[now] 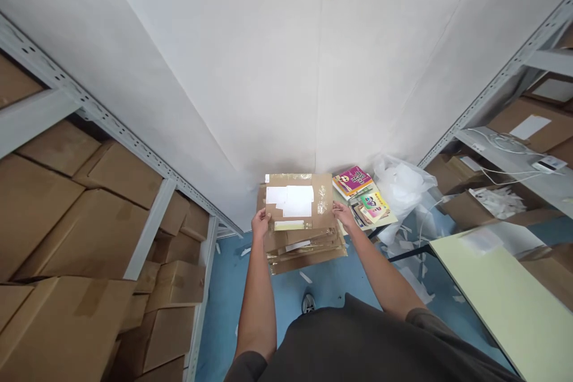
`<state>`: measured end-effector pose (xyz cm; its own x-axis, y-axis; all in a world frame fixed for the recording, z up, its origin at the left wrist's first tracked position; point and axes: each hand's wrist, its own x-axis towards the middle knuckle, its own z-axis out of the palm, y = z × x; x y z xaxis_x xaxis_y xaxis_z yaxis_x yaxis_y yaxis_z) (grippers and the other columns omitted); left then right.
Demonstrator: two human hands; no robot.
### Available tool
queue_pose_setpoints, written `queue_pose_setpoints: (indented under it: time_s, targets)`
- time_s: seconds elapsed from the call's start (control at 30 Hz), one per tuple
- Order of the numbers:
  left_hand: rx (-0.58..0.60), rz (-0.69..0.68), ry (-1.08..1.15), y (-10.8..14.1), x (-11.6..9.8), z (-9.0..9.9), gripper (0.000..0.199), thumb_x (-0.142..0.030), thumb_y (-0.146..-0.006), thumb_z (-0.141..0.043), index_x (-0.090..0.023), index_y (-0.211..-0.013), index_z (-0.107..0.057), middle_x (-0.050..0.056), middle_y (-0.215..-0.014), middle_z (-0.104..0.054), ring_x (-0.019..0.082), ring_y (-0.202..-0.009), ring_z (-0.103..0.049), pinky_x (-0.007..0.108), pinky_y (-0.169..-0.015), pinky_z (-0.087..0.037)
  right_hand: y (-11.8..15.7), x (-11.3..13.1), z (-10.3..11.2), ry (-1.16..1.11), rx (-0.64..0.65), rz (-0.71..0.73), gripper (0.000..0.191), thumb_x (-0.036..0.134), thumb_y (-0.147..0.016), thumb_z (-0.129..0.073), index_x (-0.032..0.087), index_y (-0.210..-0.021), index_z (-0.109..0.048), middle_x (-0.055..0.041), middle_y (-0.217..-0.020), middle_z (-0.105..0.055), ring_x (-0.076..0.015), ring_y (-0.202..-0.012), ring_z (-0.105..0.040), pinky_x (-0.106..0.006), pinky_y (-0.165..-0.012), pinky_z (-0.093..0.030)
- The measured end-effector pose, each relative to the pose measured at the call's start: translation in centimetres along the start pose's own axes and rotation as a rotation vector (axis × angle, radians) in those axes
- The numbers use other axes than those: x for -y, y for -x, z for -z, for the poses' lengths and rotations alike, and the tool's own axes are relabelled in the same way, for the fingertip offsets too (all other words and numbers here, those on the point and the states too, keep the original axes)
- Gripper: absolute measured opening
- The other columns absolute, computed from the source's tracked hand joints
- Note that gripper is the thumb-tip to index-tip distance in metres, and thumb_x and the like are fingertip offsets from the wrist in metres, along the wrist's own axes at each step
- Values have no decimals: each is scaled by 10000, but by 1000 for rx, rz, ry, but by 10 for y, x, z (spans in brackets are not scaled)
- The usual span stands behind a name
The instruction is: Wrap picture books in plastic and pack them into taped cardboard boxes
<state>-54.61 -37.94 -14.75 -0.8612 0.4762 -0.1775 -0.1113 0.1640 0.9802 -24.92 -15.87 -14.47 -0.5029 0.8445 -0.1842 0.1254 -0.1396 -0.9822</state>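
I hold a flattened brown cardboard box [299, 202] with white labels and clear tape on it, one hand at each side. My left hand [261, 222] grips its left edge and my right hand [344, 213] grips its right edge. The box is just above a stack of several flattened cardboard boxes [304, 248] lying on the blue floor against the white wall.
Colourful books [362, 194] and a white plastic bag [403, 188] lie right of the stack. Metal shelves with cardboard boxes [89, 215] line the left; another shelf [505, 149] with cables stands right. A pale green table [505, 292] is at lower right. Paper scraps litter the floor.
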Motion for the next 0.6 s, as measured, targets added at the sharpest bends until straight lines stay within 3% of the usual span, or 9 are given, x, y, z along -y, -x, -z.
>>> queue_pose_setpoints:
  time_s: [0.13,0.27,0.43,0.6]
  targets:
    - [84,-64,-9,10,-31,-42,374,-340,-743,-767,-186,-1082,-740,73,-997,-783,244,-973,-724,389,-910,-578,7,21,52,-132,18,48,567,383,-638,-673,191,-1169,-727,-85,-1014,-782,-225,-852,-705,-339,-764,-565]
    - [242,-102,5,33,-61,-111,396,-325,-728,-783,-191,-1099,-749,71,-986,-788,268,-1014,-724,412,-933,-569,23,34,132,-171,-111,79,579,375,-634,-700,200,-1186,-709,-62,-944,-764,-212,-795,-689,-312,-689,-546]
    - [491,-103,-29,81,-90,-229,513,-369,-713,-800,-181,-1183,-716,80,-1011,-782,235,-984,-725,369,-905,-570,67,40,265,-251,-249,93,558,339,-615,-769,217,-1157,-714,-56,-951,-754,-218,-835,-694,-328,-726,-563]
    - [753,-4,-112,146,-102,-361,622,-405,-670,-831,-191,-1233,-674,51,-928,-744,220,-880,-720,325,-754,-571,140,38,404,-297,-400,83,551,317,-610,-812,225,-1145,-714,-54,-943,-749,-234,-850,-704,-377,-767,-577]
